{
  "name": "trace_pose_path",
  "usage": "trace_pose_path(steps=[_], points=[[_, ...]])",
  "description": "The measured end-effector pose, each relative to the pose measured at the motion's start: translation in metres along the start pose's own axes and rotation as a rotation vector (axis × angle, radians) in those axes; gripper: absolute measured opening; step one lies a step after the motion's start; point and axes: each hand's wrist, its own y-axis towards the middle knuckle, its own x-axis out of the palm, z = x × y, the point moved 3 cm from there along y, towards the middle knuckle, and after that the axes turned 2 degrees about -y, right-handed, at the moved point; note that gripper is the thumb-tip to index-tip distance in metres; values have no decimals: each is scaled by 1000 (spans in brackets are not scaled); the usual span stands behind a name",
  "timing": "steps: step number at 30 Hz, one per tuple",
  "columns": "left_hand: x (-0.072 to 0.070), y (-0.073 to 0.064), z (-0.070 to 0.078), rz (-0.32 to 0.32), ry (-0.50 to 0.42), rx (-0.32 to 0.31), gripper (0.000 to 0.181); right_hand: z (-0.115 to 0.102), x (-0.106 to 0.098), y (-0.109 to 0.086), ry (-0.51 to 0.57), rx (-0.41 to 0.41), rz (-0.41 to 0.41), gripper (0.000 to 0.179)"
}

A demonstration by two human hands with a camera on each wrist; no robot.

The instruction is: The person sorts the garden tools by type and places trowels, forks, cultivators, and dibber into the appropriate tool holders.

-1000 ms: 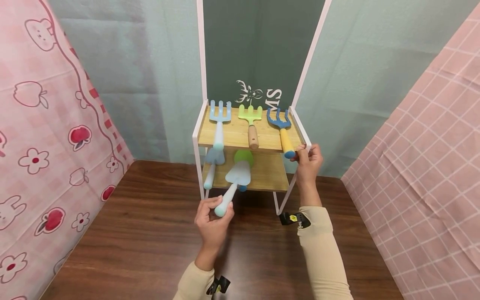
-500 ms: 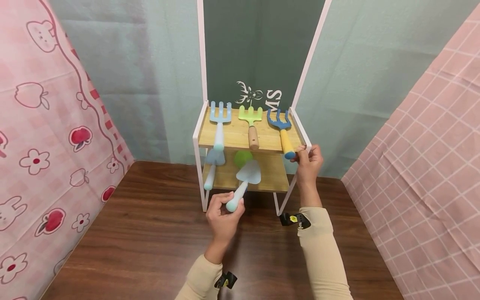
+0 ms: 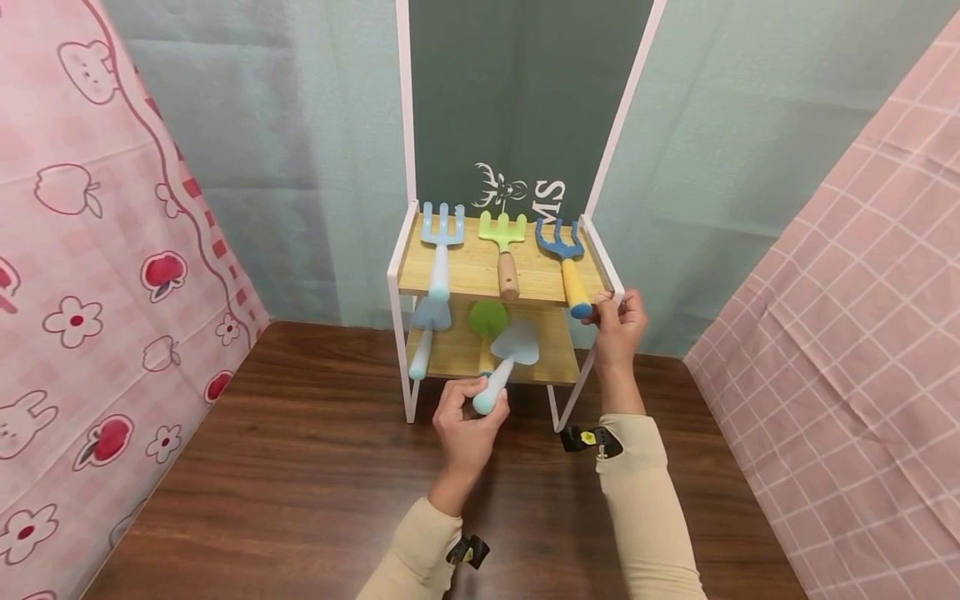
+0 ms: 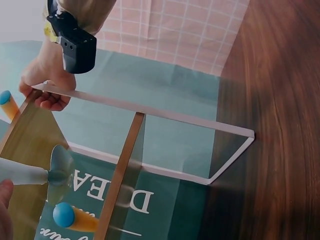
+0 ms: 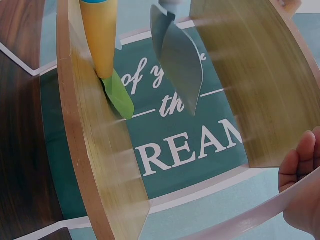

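My left hand [image 3: 468,425] grips the pale handle of a light blue hand trowel [image 3: 516,343], its blade pointing away over the right part of the lower shelf [image 3: 551,367]. In the right wrist view the trowel's blade [image 5: 182,70] hangs between the two shelves. My right hand [image 3: 621,337] holds the front right corner of the rack's white frame [image 3: 617,287] at upper-shelf height. On the lower shelf lie a blue trowel [image 3: 431,315] at the left and a green trowel [image 3: 489,318] with a yellow handle in the middle, its handle partly hidden by my left hand.
Three hand forks lie along the upper shelf [image 3: 472,271]: light blue [image 3: 440,258], green with a wooden handle [image 3: 507,271], and dark blue with a yellow handle [image 3: 573,283]. A dark green board [image 3: 525,92] stands behind. The rack is on a brown wooden table [image 3: 300,467].
My left hand has moved to the right with the trowel, from in front of the green trowel to its right, uncovering more of it. My right hand has stayed on the frame.
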Motion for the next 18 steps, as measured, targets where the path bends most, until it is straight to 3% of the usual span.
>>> trace_pose_path(steps=[5,8,13,18], points=[[7,0,-4,4,8,0,24,-12,6,-5,-5,-4,-5,14],[11,0,-6,15,11,-37,23,-11,6,-4,-10,-10,-8,13],[18,-2,-8,57,39,-120,23,-1,1,-1,-4,-12,-6,13],[26,-5,-13,68,63,-150,21,9,-4,2,3,-9,9,14]])
